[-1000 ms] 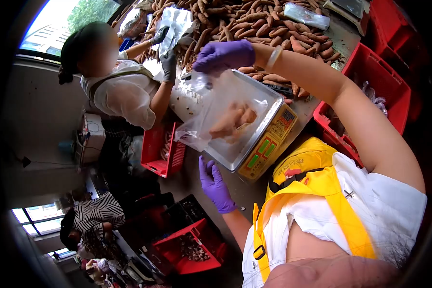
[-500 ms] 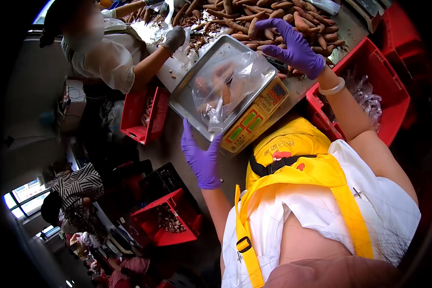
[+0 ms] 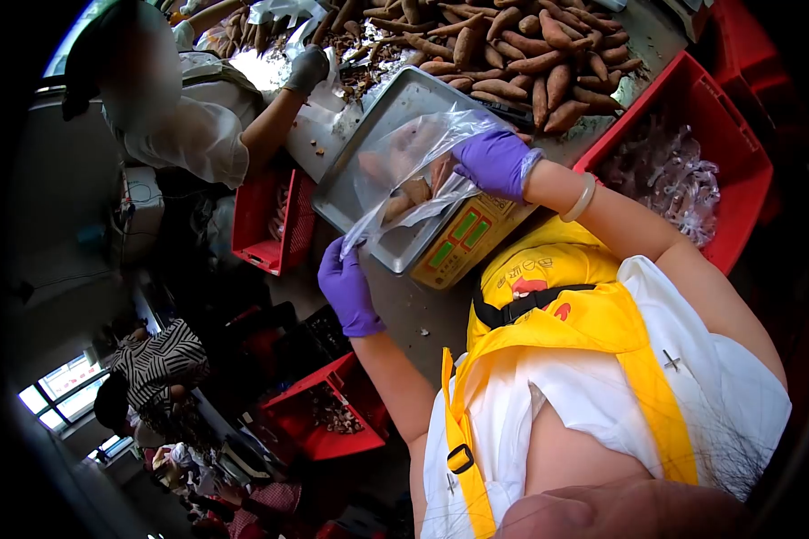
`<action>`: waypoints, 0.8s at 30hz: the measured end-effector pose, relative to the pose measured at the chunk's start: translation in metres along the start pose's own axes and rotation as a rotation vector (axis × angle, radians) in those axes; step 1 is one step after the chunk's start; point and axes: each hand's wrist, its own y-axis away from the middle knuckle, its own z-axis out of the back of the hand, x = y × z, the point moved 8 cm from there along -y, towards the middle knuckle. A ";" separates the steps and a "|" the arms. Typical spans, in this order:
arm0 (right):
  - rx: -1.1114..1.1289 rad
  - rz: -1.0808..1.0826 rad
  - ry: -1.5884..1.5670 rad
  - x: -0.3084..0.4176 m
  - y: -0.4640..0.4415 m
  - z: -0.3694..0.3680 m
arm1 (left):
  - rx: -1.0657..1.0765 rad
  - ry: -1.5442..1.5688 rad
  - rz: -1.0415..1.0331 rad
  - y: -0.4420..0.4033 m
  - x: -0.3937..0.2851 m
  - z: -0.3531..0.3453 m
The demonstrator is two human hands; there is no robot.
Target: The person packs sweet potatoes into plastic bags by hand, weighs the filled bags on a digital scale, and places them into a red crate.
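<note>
A clear plastic bag with several sweet potatoes inside lies on the metal tray of a yellow digital scale. Gloved in purple, my left hand pinches one edge of the bag at the tray's near left corner. My right hand, also in a purple glove, is closed on the bag's other edge above the scale's keypad side. Between the two hands the plastic is drawn taut. My right fingertips are partly hidden by the film.
A heap of sweet potatoes covers the table behind the scale. Red crates stand at the right, left and lower left; the right one holds clear plastic. A co-worker's dark-gloved hand is at the table, upper left.
Both hands were spread and apart from the bag; now each has taken hold of its edge. My right hand came down from the heap, and the bag's opening is stretched toward me.
</note>
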 end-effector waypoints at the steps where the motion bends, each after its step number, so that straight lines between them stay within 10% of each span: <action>1: -0.013 -0.002 0.000 0.003 -0.001 0.009 | 0.075 0.229 0.103 0.003 -0.026 -0.014; 4: -0.008 0.006 0.078 0.011 -0.002 0.027 | 0.397 0.727 0.110 -0.034 -0.066 -0.065; 9: -0.025 -0.028 0.373 -0.010 0.005 0.042 | 0.806 0.718 -0.076 -0.030 -0.216 -0.149; 24: -0.159 -0.106 0.029 -0.031 -0.031 0.032 | 0.474 0.552 0.049 -0.009 -0.121 -0.071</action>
